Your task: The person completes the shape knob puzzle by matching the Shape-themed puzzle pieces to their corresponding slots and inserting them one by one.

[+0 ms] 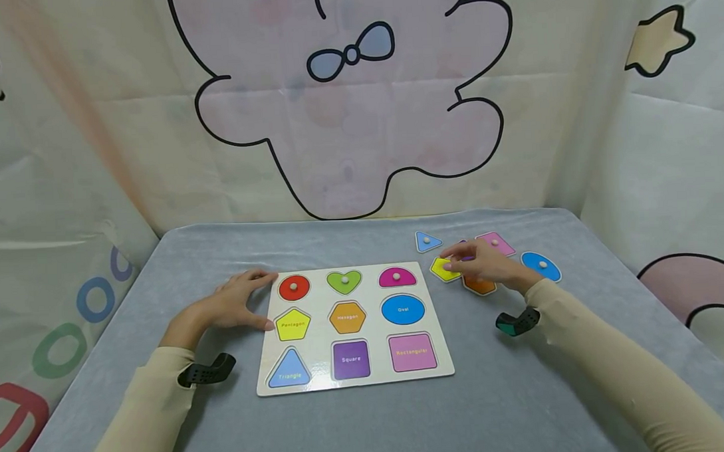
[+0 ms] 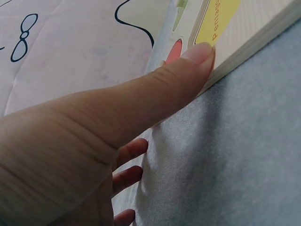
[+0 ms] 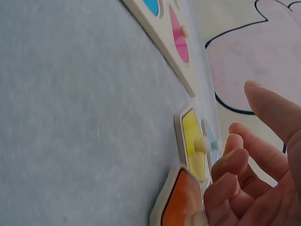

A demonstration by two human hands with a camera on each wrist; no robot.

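Observation:
A white shape puzzle board (image 1: 321,350) lies on the table. My left hand (image 1: 233,302) rests at its left side, thumb touching the edge beside the Pentagon recess (image 1: 293,325); in the left wrist view the thumb (image 2: 164,82) is extended and the other fingers lie apart. My right hand (image 1: 487,261) hovers over loose knobbed pieces. Nearest to it are a yellow pentagon piece (image 3: 191,134) and an orange hexagon piece (image 3: 181,200). The right wrist view shows thumb and fingers apart, fingers loosely bent, with nothing between them.
Around the right hand lie a blue triangle piece (image 1: 425,242), a pink piece (image 1: 499,242), a blue oval piece (image 1: 542,266) and a partly hidden purple one. A red circle (image 1: 294,287), green heart (image 1: 344,282) and magenta semicircle (image 1: 397,276) sit in the board's top row.

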